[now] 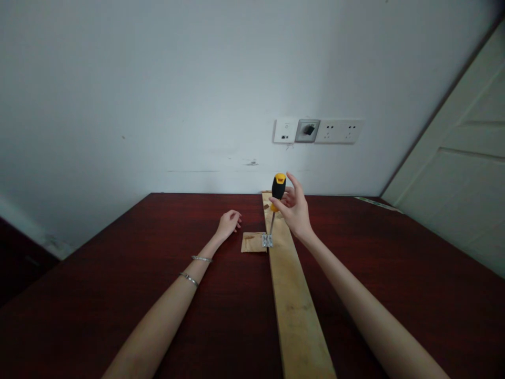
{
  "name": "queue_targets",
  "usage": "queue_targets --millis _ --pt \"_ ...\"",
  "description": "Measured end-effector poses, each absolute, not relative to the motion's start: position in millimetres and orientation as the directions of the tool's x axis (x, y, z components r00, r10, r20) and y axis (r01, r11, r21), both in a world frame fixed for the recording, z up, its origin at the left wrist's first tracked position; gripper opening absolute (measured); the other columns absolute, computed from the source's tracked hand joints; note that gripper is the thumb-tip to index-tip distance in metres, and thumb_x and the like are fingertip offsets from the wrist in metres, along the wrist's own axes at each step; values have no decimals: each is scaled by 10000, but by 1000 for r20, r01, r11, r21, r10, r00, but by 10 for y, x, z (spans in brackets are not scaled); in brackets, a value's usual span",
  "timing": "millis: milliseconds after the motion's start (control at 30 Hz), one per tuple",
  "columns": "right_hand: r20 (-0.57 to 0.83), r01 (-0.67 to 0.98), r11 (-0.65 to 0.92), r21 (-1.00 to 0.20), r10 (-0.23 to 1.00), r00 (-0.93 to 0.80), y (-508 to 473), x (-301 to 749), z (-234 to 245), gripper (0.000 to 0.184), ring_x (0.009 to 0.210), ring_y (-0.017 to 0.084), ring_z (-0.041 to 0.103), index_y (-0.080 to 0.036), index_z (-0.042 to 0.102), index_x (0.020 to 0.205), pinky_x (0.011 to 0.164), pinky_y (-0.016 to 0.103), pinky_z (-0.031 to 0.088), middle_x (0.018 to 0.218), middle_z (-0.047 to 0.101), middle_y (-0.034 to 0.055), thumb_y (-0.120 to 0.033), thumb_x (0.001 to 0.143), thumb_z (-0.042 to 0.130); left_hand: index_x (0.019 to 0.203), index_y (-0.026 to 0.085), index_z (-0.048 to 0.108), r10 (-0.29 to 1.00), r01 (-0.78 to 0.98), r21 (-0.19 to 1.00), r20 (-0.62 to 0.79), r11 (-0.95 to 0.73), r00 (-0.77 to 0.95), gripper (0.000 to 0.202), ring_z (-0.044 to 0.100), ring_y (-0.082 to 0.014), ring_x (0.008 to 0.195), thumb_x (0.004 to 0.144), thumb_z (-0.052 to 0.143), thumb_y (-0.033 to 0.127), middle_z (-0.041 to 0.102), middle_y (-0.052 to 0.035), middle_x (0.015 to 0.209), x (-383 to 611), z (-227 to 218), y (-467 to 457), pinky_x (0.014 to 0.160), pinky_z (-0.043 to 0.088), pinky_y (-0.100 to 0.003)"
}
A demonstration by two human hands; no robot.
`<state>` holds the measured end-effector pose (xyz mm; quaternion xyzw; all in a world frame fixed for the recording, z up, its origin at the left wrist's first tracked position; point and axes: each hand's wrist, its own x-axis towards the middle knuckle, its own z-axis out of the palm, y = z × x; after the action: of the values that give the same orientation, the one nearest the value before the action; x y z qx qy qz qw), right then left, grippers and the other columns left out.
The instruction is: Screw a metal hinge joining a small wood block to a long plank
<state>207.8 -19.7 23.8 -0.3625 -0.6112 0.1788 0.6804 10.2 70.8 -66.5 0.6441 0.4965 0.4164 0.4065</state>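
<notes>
My right hand [296, 210] grips a screwdriver [278, 185] with a black and yellow handle, the index finger raised off it. The tool leans slightly, its metal shaft running down to a silver hinge [267, 240]. One hinge leaf lies on a long wooden board [292, 295], the other on a small wooden piece [251, 242] to its left. Whether the tip sits in a screw is too small to tell. My left hand [228, 225] rests on the table beyond the small piece, its fingers loosely curled and slightly apart, with nothing visible in them.
The dark red table [118, 284] meets a pale wall [177, 95] at its far edge. Wall sockets [339, 131] are mounted behind the board. A white panelled door [465, 158] stands on the right, and a thin strip [379, 204] lies near the far right edge.
</notes>
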Motion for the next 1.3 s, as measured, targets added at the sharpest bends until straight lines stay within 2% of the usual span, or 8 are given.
queue_targets --millis 100,367,567,700,867,1067,1200,1300 --pt "721 240 682 -691 673 164 -203 2099 252 653 793 161 589 -333 397 1341 655 328 520 1119 589 48 -312 747 665 817 133 555 979 306 937 119 -166 166 129 547 -68 488 845 434 167 579 -7 678 103 -648 700 365 380 -132" --pt "733 286 679 -676 660 164 -259 2128 302 518 842 174 590 -341 439 1328 729 355 532 1142 598 48 -334 826 568 809 123 599 951 337 931 29 -138 309 100 586 -99 542 804 503 151 622 -41 710 52 -374 663 378 425 -143" --pt "711 242 670 -702 675 196 -203 2112 252 696 783 158 600 -312 321 1391 653 316 534 1030 578 49 -375 774 637 842 123 591 927 325 923 80 -208 365 104 595 -105 602 816 506 178 628 -51 753 106 -58 585 398 437 -129" --pt "696 302 630 -716 679 234 -177 2097 234 544 790 156 579 -261 511 1210 617 295 521 1009 557 48 -389 715 695 861 120 585 907 313 916 110 -251 406 108 588 -106 600 816 501 171 625 -50 753 194 26 521 400 442 -139" --pt "676 302 608 -735 696 243 -196 2073 268 428 777 164 581 -234 538 1034 635 308 516 912 592 34 -391 683 727 896 126 589 866 243 888 264 -390 426 129 603 -134 692 774 564 161 638 -57 815 329 165 373 450 461 -173" --pt "668 166 647 -744 714 211 -184 2044 269 465 912 186 626 -240 485 1042 856 383 508 1000 624 41 -358 673 741 993 144 607 700 167 723 542 -671 465 274 610 -149 841 742 670 233 659 -55 936 522 412 115 722 493 -252" --pt "677 210 644 -735 704 213 -191 2045 280 460 893 189 628 -243 492 1054 822 380 516 988 639 42 -359 680 733 960 156 602 650 256 604 633 -755 421 296 595 -180 908 694 717 218 653 -54 974 665 412 61 814 463 -296" --pt "681 273 626 -731 692 240 -195 2060 287 459 883 197 624 -241 520 1054 778 368 515 977 643 47 -368 672 739 925 156 593 661 299 589 661 -750 355 274 592 -182 893 682 717 184 647 -50 945 742 362 78 811 456 -299"
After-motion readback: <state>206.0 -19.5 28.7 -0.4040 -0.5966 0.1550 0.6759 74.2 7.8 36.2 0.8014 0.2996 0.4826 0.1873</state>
